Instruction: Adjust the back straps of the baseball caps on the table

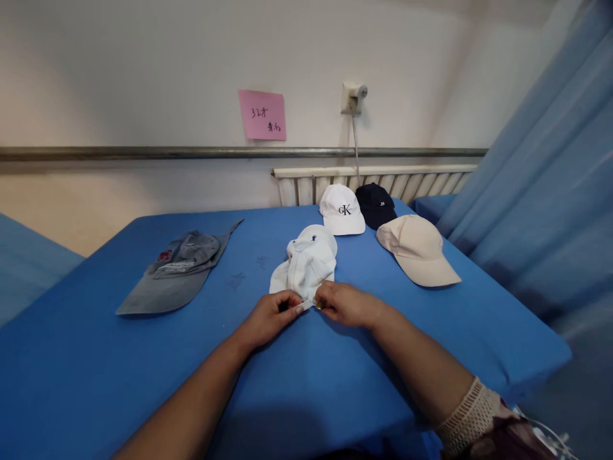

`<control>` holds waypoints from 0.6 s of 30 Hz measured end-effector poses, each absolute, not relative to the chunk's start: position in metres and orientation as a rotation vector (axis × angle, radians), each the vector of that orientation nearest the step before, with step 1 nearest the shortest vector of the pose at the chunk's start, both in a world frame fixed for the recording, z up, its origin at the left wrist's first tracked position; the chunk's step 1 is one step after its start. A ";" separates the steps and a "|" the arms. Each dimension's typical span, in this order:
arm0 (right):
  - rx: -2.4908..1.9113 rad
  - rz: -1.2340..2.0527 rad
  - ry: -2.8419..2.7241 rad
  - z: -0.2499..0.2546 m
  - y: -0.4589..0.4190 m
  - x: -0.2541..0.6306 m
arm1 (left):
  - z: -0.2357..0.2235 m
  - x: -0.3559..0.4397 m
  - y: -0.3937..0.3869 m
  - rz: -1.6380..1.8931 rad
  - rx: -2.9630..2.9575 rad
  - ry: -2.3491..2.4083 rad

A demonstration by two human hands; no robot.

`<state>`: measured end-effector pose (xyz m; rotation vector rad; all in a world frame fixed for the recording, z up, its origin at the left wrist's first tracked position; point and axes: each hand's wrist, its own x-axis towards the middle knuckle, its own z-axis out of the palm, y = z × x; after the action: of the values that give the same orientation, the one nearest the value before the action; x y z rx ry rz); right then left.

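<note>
A pale, nearly white baseball cap (311,259) with a small dark blue emblem lies in the middle of the blue-covered table (306,383), its back strap toward me. My left hand (278,313) pinches the left part of that strap between thumb and fingers. At the strap's right part, my right hand (342,303) is closed with its fingertips on it. A small brass-coloured piece, perhaps the buckle, shows by the right fingers. The strap's fine detail is partly hidden by both hands.
A grey cap (177,271) lies to the left. A white lettered cap (341,209), a navy cap (375,206) and a beige cap (418,249) sit at the back right. Behind are a radiator (325,179), a wall rail (191,152) and a blue curtain (541,140).
</note>
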<state>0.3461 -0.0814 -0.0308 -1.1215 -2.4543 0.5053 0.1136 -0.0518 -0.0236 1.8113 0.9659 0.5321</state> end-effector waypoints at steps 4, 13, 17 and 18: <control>-1.058 0.508 -2.445 -0.031 -0.080 0.346 | -0.022 0.115 -0.053 0.582 1.771 1.000; -1.058 0.605 -1.947 -0.039 -0.076 0.342 | -0.017 0.119 -0.062 0.840 1.695 1.061; -1.000 0.603 -1.871 -0.040 -0.081 0.332 | -0.017 0.121 -0.066 0.868 1.630 1.053; -0.981 0.595 -1.865 -0.041 -0.082 0.330 | -0.018 0.121 -0.065 0.870 1.614 1.046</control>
<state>0.3300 -0.0815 -0.0409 -0.9813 -1.8647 0.5945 0.1209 -0.0654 -0.0177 1.6140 1.0459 0.8699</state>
